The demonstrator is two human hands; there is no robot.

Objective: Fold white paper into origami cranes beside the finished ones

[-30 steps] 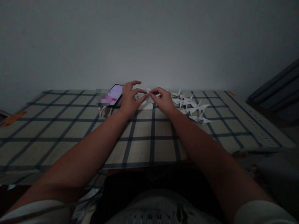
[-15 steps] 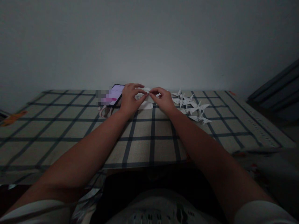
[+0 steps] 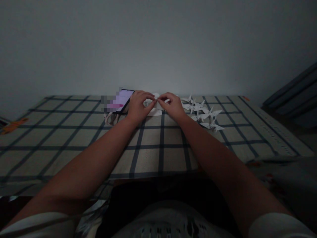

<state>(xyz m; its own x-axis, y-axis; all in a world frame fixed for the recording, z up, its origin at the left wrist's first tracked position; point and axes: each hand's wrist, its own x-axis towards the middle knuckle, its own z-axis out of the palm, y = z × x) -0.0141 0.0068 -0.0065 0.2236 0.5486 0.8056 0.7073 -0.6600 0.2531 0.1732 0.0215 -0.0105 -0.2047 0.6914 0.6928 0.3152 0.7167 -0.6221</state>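
Near the far side of the cloth-covered table, my left hand (image 3: 140, 105) and my right hand (image 3: 172, 105) meet fingertip to fingertip. Both pinch a small piece of white paper (image 3: 159, 105), which my fingers largely hide. More white paper (image 3: 155, 112) lies flat under and beside my left hand. To the right of my right hand sit several folded white paper cranes (image 3: 198, 107), bunched together with pointed wings and tails. A phone (image 3: 125, 98) with a lit screen stands tilted just left of my left hand.
A checked tablecloth (image 3: 148, 158) covers the table, with its far edge against a plain wall (image 3: 158, 46). A pale cord or strap (image 3: 111, 118) lies below the phone. Dark fabric (image 3: 297, 96) hangs at the far right.
The fingers of my left hand have curled in closer to the paper. My right hand stays almost where it was, and the cranes have not moved.
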